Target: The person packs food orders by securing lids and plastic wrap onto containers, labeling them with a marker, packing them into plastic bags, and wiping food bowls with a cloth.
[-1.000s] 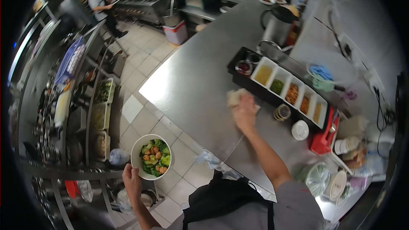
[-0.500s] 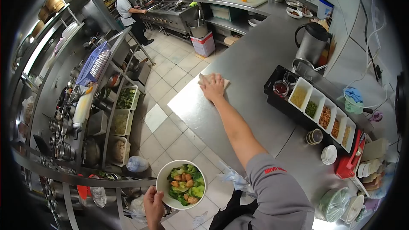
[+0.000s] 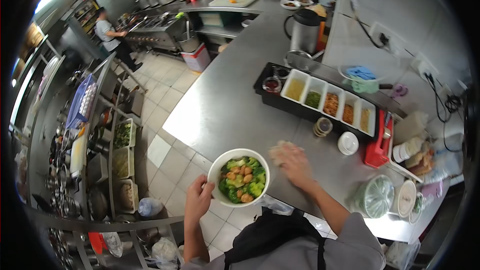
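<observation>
A white bowl (image 3: 239, 177) of broccoli and browned round pieces is gripped at its left rim by my left hand (image 3: 199, 196). The bowl is held up at the near edge of the steel counter (image 3: 220, 105). To its right, my right hand (image 3: 295, 166) presses a pale cloth (image 3: 281, 151) on the counter top; the hand is slightly blurred. Beyond it stands a black holder (image 3: 280, 101) with white tubs of toppings (image 3: 330, 104). Small stacked glass jars (image 3: 323, 126) and white dishes (image 3: 348, 143) sit between the holder and my right hand.
A metal jug (image 3: 304, 31) stands at the back near the wall. On the right are a red caddy (image 3: 378, 145) and a plastic-covered container (image 3: 374, 196). Shelves with a blue basket (image 3: 81, 102) line the left. A co-worker (image 3: 111, 35) stands at the stove (image 3: 155, 31).
My left hand has brought the bowl up and right to the counter's edge. My right hand has drawn the cloth from the counter's left side back toward me and right. The view has shifted.
</observation>
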Available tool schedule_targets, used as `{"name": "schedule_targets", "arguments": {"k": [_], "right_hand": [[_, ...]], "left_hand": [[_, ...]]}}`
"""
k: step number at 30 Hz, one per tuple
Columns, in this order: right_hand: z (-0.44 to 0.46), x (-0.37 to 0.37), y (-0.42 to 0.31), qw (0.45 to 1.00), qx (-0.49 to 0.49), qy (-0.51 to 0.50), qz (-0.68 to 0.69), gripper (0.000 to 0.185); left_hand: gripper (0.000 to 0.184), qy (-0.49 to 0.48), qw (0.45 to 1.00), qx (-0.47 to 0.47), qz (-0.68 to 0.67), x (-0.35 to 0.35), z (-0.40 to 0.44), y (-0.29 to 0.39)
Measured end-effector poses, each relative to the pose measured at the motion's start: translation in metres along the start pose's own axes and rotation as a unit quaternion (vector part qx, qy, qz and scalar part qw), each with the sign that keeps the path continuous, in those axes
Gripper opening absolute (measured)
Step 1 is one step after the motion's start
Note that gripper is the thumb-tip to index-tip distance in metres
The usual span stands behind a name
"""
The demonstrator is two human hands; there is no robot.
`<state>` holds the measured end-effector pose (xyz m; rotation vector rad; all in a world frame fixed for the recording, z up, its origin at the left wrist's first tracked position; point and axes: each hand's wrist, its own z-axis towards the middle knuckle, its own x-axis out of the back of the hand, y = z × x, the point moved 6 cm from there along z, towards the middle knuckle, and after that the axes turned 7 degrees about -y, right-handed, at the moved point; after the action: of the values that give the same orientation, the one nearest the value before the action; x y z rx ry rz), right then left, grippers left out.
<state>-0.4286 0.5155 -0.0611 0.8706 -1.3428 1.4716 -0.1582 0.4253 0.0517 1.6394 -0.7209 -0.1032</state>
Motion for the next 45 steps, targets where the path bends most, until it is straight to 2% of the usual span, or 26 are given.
{"name": "schedule_targets", "arguments": {"k": [3, 4, 6, 7, 9, 10, 11, 12, 13, 15, 18, 19, 20, 22, 24, 28, 34, 35, 36, 39, 40, 41, 42, 43, 44, 45], "right_hand": [[-0.085, 0.032, 0.066, 0.975, -0.214, 0.003, -0.056, 0.044], [-0.108, 0.043, 0.072, 0.966, -0.244, 0.017, -0.083, 0.041], [-0.147, 0.079, 0.083, 0.939, -0.308, 0.058, -0.141, 0.036], [-0.152, 0.106, 0.083, 0.95, -0.285, 0.107, -0.073, 0.032], [-0.159, 0.167, 0.06, 0.955, -0.219, 0.19, 0.068, 0.025], [-0.157, 0.22, 0.037, 0.938, -0.178, 0.293, 0.045, 0.019], [-0.16, 0.264, 0.027, 0.913, -0.196, 0.334, 0.127, 0.019], [-0.163, 0.308, 0.015, 0.901, -0.169, 0.39, 0.083, 0.019], [-0.16, 0.364, -0.017, 0.893, -0.073, 0.442, -0.038, 0.019], [-0.155, 0.447, -0.055, 0.813, 0.02, 0.532, -0.236, 0.018], [-0.127, 0.549, -0.079, 0.729, 0.099, 0.599, -0.317, 0.014], [-0.114, 0.583, -0.068, 0.708, 0.054, 0.595, -0.376, 0.022], [-0.101, 0.612, -0.067, 0.65, 0.072, 0.61, -0.448, 0.027], [-0.078, 0.646, -0.059, 0.619, 0.11, 0.598, -0.497, 0.025], [-0.065, 0.678, -0.019, 0.69, 0.056, 0.585, -0.422, 0.023], [-0.071, 0.679, -0.024, 0.784, -0.018, 0.554, -0.28, 0.02], [-0.091, 0.746, 0.019, 0.653, 0.144, 0.707, -0.23, 0.015], [-0.099, 0.744, 0.015, 0.526, 0.207, 0.751, -0.342, 0.014], [-0.11, 0.724, -0.018, 0.572, 0.089, 0.758, -0.301, 0.017], [-0.12, 0.661, -0.068, 0.614, 0.096, 0.76, -0.192, 0.033], [-0.113, 0.626, -0.084, 0.667, 0.096, 0.717, -0.177, 0.035], [-0.102, 0.581, -0.09, 0.763, -0.03, 0.636, -0.114, 0.035], [-0.09, 0.529, -0.089, 0.794, -0.019, 0.602, -0.089, 0.019], [-0.078, 0.47, -0.088, 0.814, 0.112, 0.563, -0.08, 0.013], [-0.072, 0.406, -0.093, 0.878, 0.011, 0.479, -0.012, 0.009], [-0.065, 0.345, -0.089, 0.917, 0.031, 0.394, 0.048, 0.011]], "left_hand": [[0.015, -0.064, 0.997, -0.025, -0.034, -0.052, 0.021, -0.003], [0.016, -0.084, 0.994, -0.036, -0.053, -0.072, 0.032, -0.004], [0.018, -0.094, 0.993, -0.064, 0.026, -0.104, 0.051, -0.029], [0.019, -0.092, 0.99, -0.081, 0.065, -0.119, 0.058, -0.032], [0.021, -0.103, 0.99, -0.092, 0.026, -0.143, 0.057, -0.017], [0.021, -0.105, 0.991, -0.087, 0.011, -0.155, 0.062, -0.025], [0.021, -0.106, 0.991, -0.081, -0.003, -0.162, 0.064, -0.027], [0.02, -0.112, 0.991, -0.073, -0.008, -0.168, 0.06, -0.02], [0.02, -0.111, 0.991, -0.071, -0.013, -0.173, 0.058, -0.019], [0.02, -0.105, 0.992, -0.069, -0.026, -0.182, 0.061, -0.025], [0.023, -0.11, 0.989, -0.077, -0.066, -0.191, 0.066, -0.038], [0.026, -0.116, 0.987, -0.076, -0.081, -0.192, 0.065, -0.037], [0.03, -0.121, 0.985, -0.072, -0.095, -0.191, 0.063, -0.039], [0.038, -0.106, 0.989, -0.088, -0.061, -0.185, 0.063, -0.045], [0.046, -0.065, 0.99, -0.123, 0.036, -0.17, 0.069, -0.057], [0.05, -0.021, 0.99, -0.138, 0.019, -0.129, 0.054, -0.053], [0.035, 0.01, 0.984, -0.18, -0.014, -0.084, 0.007, 0.016], [0.034, 0.009, 0.98, -0.195, -0.03, -0.085, 0.002, 0.025], [0.034, 0.01, 0.977, -0.21, -0.046, -0.086, -0.003, 0.032], [0.029, -0.015, 0.955, -0.276, -0.106, -0.096, -0.021, 0.059], [0.029, -0.027, 0.944, -0.301, -0.131, -0.101, -0.032, 0.072], [0.03, -0.068, 0.927, -0.33, -0.165, -0.108, -0.046, 0.089], [0.034, -0.102, 0.907, -0.358, -0.199, -0.115, -0.061, 0.103], [0.04, -0.109, 0.877, -0.423, -0.199, -0.121, -0.075, 0.116], [0.048, -0.107, 0.845, -0.487, -0.193, -0.124, -0.089, 0.122], [0.061, -0.016, 0.831, -0.555, 0.008, -0.126, -0.103, 0.115]]}}
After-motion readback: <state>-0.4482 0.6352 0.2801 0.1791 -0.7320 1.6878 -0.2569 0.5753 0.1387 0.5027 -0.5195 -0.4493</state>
